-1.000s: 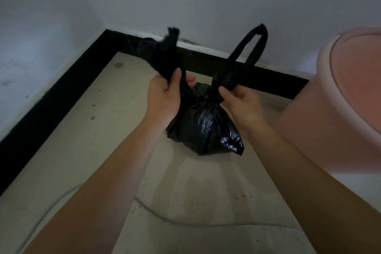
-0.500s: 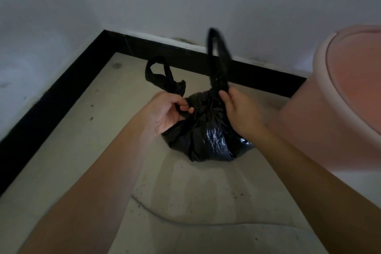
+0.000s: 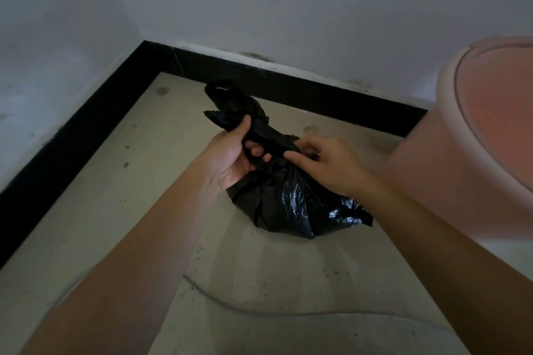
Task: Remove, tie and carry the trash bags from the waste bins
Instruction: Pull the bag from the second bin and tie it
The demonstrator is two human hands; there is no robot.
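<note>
Trash bag (image 3: 285,199), black and glossy, is seen in the head view resting on the pale floor (image 3: 115,210) in a corner, at about the centre of the frame. Its gathered neck is drawn up toward 11 o'clock, where the twisted plastic handles (image 3: 230,106) stand above the bundle. The left hand (image 3: 233,155) is closed around that neck, thumb on top and fingers curled underneath, so the plastic is firmly gripped. The right hand (image 3: 323,161) is laid against the neck from 3 o'clock, fingers bent and pinched onto the plastic beside the left fingers; how tightly it is gripped cannot be told. A pink waste bin (image 3: 461,158) with a rounded lid is placed at 3 o'clock, just beside the bag. A black skirting board (image 3: 288,86) is run along the base of the white walls (image 3: 288,8) from 9 to 2 o'clock. Dark specks are scattered over the floor at 6 o'clock.
</note>
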